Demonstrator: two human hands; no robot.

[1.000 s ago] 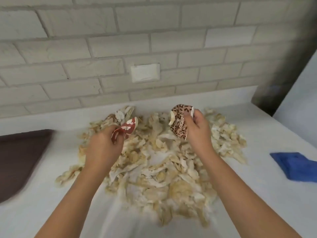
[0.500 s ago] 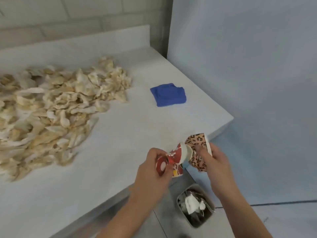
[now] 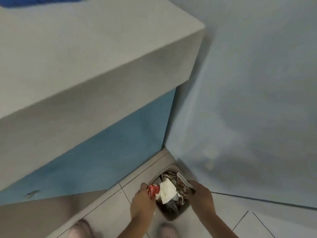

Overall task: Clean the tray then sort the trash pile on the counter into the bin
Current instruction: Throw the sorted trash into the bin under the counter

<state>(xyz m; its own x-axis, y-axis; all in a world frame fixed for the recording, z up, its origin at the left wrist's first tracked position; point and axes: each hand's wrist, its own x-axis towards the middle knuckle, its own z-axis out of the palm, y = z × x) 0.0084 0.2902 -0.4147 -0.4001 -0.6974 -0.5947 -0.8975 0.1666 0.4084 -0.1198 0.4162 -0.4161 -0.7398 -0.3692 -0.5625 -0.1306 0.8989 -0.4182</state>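
both hands had dropped from counter level to just above the bin (image 3: 172, 217), which stood on the tiled floor by the wall, beside the counter (image 3: 85, 57). left hand (image 3: 142, 203) pinched a red wrapper (image 3: 153, 189) over the bin's left rim. right hand (image 3: 201, 196) gripped a leopard wrapper (image 3: 183, 183) over its right side. white paper (image 3: 167, 191) lay inside the bin. a blue cloth (image 3: 42, 0) sat on the counter.
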